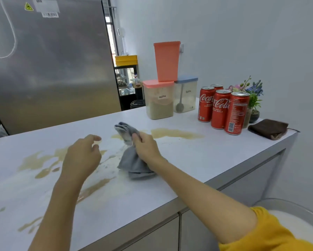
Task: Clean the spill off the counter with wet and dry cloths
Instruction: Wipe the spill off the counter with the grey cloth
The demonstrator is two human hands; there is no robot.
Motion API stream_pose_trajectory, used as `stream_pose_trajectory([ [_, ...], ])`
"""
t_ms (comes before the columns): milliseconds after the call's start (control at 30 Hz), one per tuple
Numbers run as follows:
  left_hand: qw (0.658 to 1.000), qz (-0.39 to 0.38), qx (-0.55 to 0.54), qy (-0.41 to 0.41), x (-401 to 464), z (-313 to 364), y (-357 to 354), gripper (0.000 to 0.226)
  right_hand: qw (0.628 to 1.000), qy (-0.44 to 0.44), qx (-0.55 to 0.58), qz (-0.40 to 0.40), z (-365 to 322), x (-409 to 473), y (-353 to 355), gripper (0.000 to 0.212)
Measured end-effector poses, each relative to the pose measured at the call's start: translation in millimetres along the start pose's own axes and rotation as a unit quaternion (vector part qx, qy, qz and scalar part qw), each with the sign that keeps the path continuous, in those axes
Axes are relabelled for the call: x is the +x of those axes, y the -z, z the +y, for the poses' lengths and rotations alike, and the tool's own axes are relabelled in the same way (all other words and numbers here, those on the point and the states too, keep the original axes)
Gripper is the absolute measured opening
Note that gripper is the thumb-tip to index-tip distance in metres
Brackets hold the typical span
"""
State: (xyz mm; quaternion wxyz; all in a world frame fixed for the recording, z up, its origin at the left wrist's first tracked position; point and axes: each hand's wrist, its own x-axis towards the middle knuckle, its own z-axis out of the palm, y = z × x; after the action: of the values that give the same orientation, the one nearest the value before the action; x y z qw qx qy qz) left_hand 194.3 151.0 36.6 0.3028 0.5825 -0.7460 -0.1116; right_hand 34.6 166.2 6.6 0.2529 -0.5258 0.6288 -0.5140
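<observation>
Jars, cans and flowers at the back of the worktop

A clear jar labelled mocha (159, 100) with a pink lid stands beside a jar labelled latte (185, 96) with a blue lid and a spoon inside; a tall pink tub (167, 61) sits on top of them. Four red cola cans (224, 109) cluster near a small flower pot (253, 98). A steel fridge (50, 60) stands behind.
</observation>
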Motion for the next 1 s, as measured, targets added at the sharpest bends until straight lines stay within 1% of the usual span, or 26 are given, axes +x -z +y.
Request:
stream_pose_trajectory([
  [67, 1.0, 0.004, 0.0, -0.025, 13.1, 6.4, -9.0, 0.033, 0.997, 0.024, 0.021, 0.064, -1.2, -3.9, 35.9, 0.034],
  [167, 0.998, -0.022, -0.002, -0.058, 28.4, 29.3, -33.7, 0.035, 0.989, 0.051, -0.021, 0.138, 5.7, -15.5, 98.4, 0.029],
  [233, 0.996, -0.048, -0.007, -0.08, 34.2, 48.9, -52.0, 0.036, 0.984, 0.038, -0.077, 0.156, 21.3, -26.0, 133.6, 0.024],
  [300, 0.993, -0.061, 0.003, -0.101, 40.1, 64.6, -69.4, 0.038, 0.976, -0.008, -0.162, 0.143, 49.1, -35.6, 157.1, 0.031],
  [333, 0.992, -0.062, 0.011, -0.107, 42.7, 69.3, -76.1, 0.038, 0.963, -0.034, -0.239, 0.124, 65.8, -36.9, 162.2, 0.034],
  [400, 0.993, -0.051, 0.024, -0.106, 49.5, 71.5, -86.9, 0.039, 0.912, -0.076, -0.392, 0.092, 98.5, -24.3, 163.4, 0.041],
  [433, 0.993, -0.043, 0.03, -0.103, 49.4, 67.7, -89.0, 0.04, 0.892, -0.103, -0.431, 0.093, 108.4, -15.0, 160.5, 0.045],
  [467, 0.994, -0.03, 0.034, -0.096, 51.8, 63.5, -90.7, 0.04, 0.878, -0.13, -0.449, 0.098, 110.8, 0.3, 157.9, 0.049],
  [533, 0.996, -0.004, 0.041, -0.078, 56.2, 52.1, -92.7, 0.04, 0.87, -0.165, -0.454, 0.1, 110.6, 34.8, 148.2, 0.053],
  [567, 0.996, 0.012, 0.044, -0.071, 59.3, 46.7, -92.2, 0.04, 0.871, -0.166, -0.451, 0.098, 109.6, 54.4, 140.6, 0.053],
  [600, 0.996, 0.031, 0.047, -0.065, 62.1, 41.8, -91.3, 0.04, 0.873, -0.155, -0.455, 0.088, 108.4, 72.3, 130.7, 0.052],
  [667, 0.994, 0.075, 0.052, -0.057, 66.4, 34.0, -88.1, 0.042, 0.886, -0.107, -0.447, 0.056, 102.7, 98.3, 102.5, 0.048],
  [733, 0.99, 0.116, 0.055, -0.054, 67.4, 26.8, -84.8, 0.043, 0.908, -0.05, -0.414, 0.024, 93.6, 104.0, 66.7, 0.037],
  [800, 0.986, 0.152, 0.051, -0.054, 68.8, 20.1, -81.4, 0.042, 0.93, -0.002, -0.366, -0.016, 76.1, 89.5, 34.1, 0.029],
  [900, 0.981, 0.178, 0.051, -0.058, 69.9, 16.2, -77.5, 0.04, 0.962, 0.043, -0.255, -0.091, 51.6, 58.5, 11.1, 0.031],
  [933, 0.981, 0.179, 0.053, -0.06, 69.2, 16.1, -77.6, 0.04, 0.973, 0.042, -0.203, -0.099, 45.8, 51.5, 14.8, 0.032],
  [967, 0.981, 0.176, 0.056, -0.061, 68.1, 16.2, -78.1, 0.039, 0.983, 0.04, -0.154, -0.09, 42.1, 48.4, 23.6, 0.032],
  [1000, 0.982, 0.171, 0.058, -0.061, 67.3, 17.1, -79.4, 0.039, 0.989, 0.046, -0.121, -0.065, 39.1, 48.0, 37.2, 0.031],
])
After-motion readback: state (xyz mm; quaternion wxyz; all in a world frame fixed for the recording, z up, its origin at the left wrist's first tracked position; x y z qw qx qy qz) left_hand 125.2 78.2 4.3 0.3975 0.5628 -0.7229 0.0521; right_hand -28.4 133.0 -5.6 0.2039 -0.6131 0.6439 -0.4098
